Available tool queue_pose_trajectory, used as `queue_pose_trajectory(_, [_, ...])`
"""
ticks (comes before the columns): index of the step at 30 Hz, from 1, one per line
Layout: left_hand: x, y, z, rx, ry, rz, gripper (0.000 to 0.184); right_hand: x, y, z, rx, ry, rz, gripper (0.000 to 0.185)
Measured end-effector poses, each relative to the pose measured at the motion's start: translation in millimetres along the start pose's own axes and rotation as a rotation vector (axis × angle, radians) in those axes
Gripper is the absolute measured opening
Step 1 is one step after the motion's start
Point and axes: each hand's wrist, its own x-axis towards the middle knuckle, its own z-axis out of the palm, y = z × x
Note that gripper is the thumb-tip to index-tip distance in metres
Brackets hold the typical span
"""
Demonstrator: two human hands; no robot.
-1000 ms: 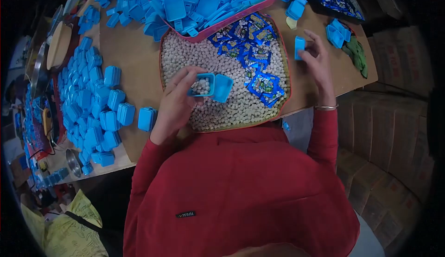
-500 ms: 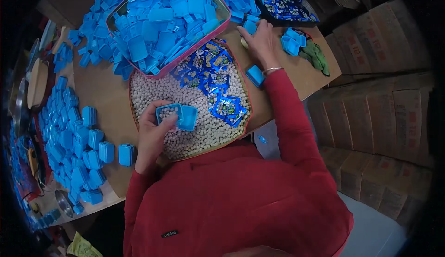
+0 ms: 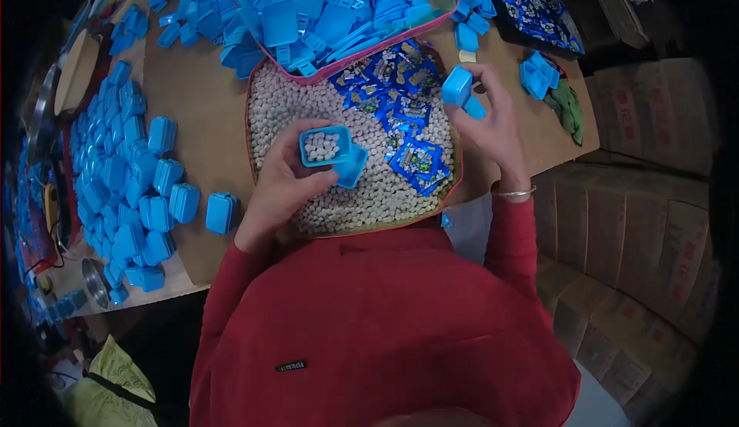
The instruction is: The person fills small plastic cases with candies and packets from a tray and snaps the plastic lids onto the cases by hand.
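Note:
My left hand (image 3: 286, 185) grips an opened blue box (image 3: 325, 147) with pale pellets inside, its lid hanging to the lower right. Below it is a shallow tray of pale pellets (image 3: 362, 196), with blue printed packets (image 3: 419, 161) lying on the tray's right part. Raised at the tray's right edge, my right hand (image 3: 493, 119) pinches another small blue box (image 3: 457, 87) between thumb and fingers. A further blue piece, perhaps its lid, shows beneath that box, partly hidden by the fingers.
A pink-rimmed bin of blue boxes (image 3: 339, 11) overlaps the tray's far edge. Closed blue boxes (image 3: 127, 188) are heaped at left, with one (image 3: 222, 213) apart. At right are a black tray of packets (image 3: 539, 19), a green cloth (image 3: 567, 111) and stacked cartons (image 3: 623, 219).
My right hand, reaching towards the far boxes half a second ago, has come back nearer the tray with a blue box. The left hand still holds its box of pellets. The view has shifted.

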Motion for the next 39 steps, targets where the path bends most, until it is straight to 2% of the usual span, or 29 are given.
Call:
queue_pose_trajectory(1, [0.3,-1.5,0.1,0.034,0.006,0.018,0.055,-5.7,-13.2,6.6,0.218,-0.055,0.190,0.045])
queue_pose_trajectory(3, [0.6,-3.3,-2.1,0.048,0.001,-0.001,0.055,-8.5,-31.5,22.8,0.397,-0.078,0.030,0.045])
queue_pose_trajectory(4, [0.2,-3.0,-3.7,0.054,-0.005,-0.008,0.054,-9.4,-43.2,30.1,0.611,-0.173,0.063,0.044])
queue_pose_trajectory(6, [-1.9,0.7,-6.5,0.097,-0.006,-0.043,0.053,-6.8,-35.4,42.1,0.368,-0.254,-0.076,0.041])
queue_pose_trajectory(7, [-2.3,-1.3,-8.2,0.091,-0.011,-0.034,0.052,-3.8,-35.5,47.1,0.237,-0.225,-0.127,0.030])
queue_pose_trajectory(10, [-4.0,-9.9,-5.0,0.154,0.002,0.030,0.051,-3.6,-21.1,46.3,-0.312,-0.205,-0.295,0.021])
queue_pose_trajectory(11, [-4.1,-12.0,-3.3,0.188,0.010,0.055,0.050,-7.8,-20.6,43.3,-0.332,-0.214,-0.256,0.017])
queue_pose_trajectory(14, [-1.7,-5.0,-1.8,0.178,-0.017,-0.004,0.050,-14.3,-36.5,36.0,-0.098,-0.200,-0.249,0.021])
queue_pose_trajectory(16, [-1.2,-5.6,-0.6,0.188,-0.036,-0.024,0.050,-17.5,-58.4,41.1,0.101,-0.251,-0.234,0.031])
queue_pose_trajectory(17, [-1.4,-6.2,-0.1,0.201,-0.053,-0.013,0.049,-20.0,-66.1,48.4,0.182,-0.271,-0.277,0.042])
queue_pose_trajectory(21, [-3.9,-5.1,-1.5,0.233,-0.005,-0.036,0.049,-27.7,-76.8,68.3,0.084,-0.250,-0.328,0.046])
queue_pose_trajectory(24, [-4.4,-8.7,0.3,0.264,0.044,0.016,0.050,-29.8,-75.1,71.0,0.092,-0.246,-0.303,0.047])
queue_pose_trajectory(27, [-4.0,-9.5,3.2,0.390,0.010,0.159,0.050,-31.3,-74.2,74.3,0.106,-0.222,-0.358,0.048])
queue_pose_trajectory(33, [-7.3,4.4,7.7,0.198,-0.037,0.205,0.043,-33.8,-65.3,81.4,0.026,-0.138,-0.537,0.038])
queue_pose_trajectory(35, [-5.3,0.1,2.8,0.414,0.040,0.191,0.034,-41.8,-70.8,87.5,0.058,-0.132,-0.478,0.052])
queue_pose_trajectory(36, [-5.6,-5.1,-0.2,0.469,0.060,0.230,0.026,-44.1,-73.7,90.4,0.058,-0.116,-0.462,0.053])
queue_pose_trajectory(39, [-8.6,-9.7,-2.9,0.450,0.076,0.161,0.024,-38.6,-72.4,83.6,0.207,-0.263,-0.339,0.046])
